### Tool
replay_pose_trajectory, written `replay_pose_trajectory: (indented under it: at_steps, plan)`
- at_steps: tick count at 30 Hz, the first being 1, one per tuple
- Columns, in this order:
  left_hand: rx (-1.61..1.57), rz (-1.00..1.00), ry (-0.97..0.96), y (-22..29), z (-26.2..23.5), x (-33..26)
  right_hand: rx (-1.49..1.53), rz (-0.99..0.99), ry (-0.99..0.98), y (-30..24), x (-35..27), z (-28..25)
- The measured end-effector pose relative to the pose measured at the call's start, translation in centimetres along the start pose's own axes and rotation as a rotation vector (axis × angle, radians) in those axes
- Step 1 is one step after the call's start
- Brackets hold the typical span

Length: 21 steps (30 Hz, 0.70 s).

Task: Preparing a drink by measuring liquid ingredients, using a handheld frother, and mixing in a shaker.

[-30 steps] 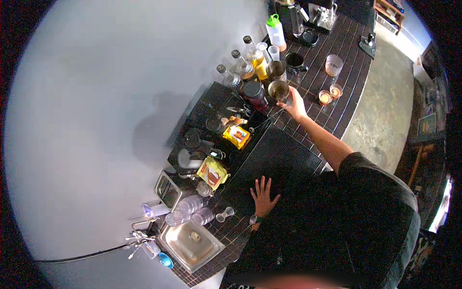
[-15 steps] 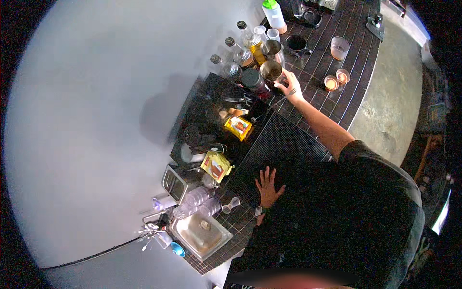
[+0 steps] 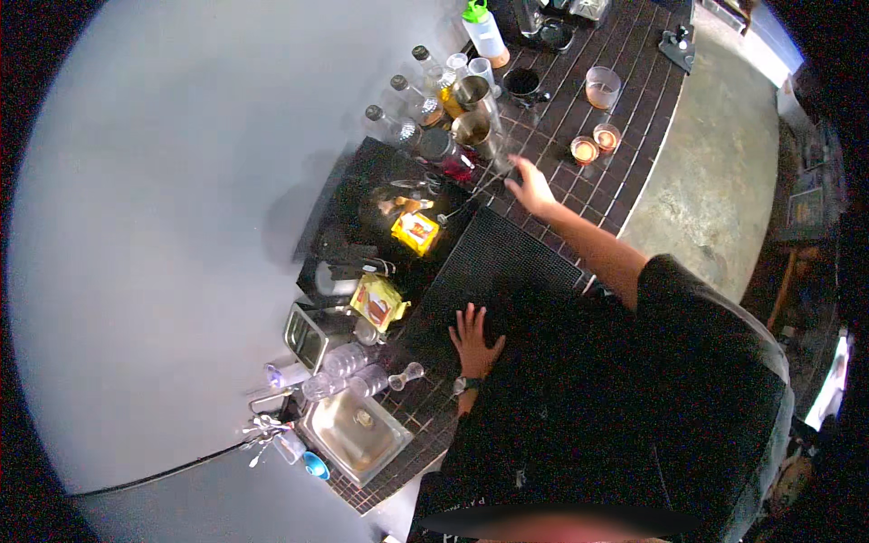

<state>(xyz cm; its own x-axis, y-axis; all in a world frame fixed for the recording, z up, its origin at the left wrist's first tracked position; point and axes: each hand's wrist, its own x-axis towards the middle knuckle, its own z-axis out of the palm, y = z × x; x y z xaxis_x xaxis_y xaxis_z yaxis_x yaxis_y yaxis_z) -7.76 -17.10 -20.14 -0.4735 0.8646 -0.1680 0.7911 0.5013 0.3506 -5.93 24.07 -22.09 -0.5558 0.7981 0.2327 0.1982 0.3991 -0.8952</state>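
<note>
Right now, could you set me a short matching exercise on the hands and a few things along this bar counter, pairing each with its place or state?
Column one:
1. left hand
2. right hand
3. sink
4. metal cup

Column two:
A. let into the counter's near end
B. flat on the black mat, fingers spread
C. beside the glass bottles
D. stretched toward the metal cup, holding a thin bar spoon

Pairs: 1-B, 2-D, 3-A, 4-C
</note>
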Motion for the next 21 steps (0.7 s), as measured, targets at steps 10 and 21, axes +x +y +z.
replay_pose_trajectory:
  at_steps: [10, 21]
  plan:
    - [-0.202, -0.020, 0.456, 4.9, 0.3, 2.1, -0.094, 0.128, -0.140, 2.5, -13.3, -17.9]
    - [-0.833, 0.121, 0.226, 23.5, -0.3, 24.5, -0.119, 0.122, -0.108, 8.2, 1.7, -29.9]
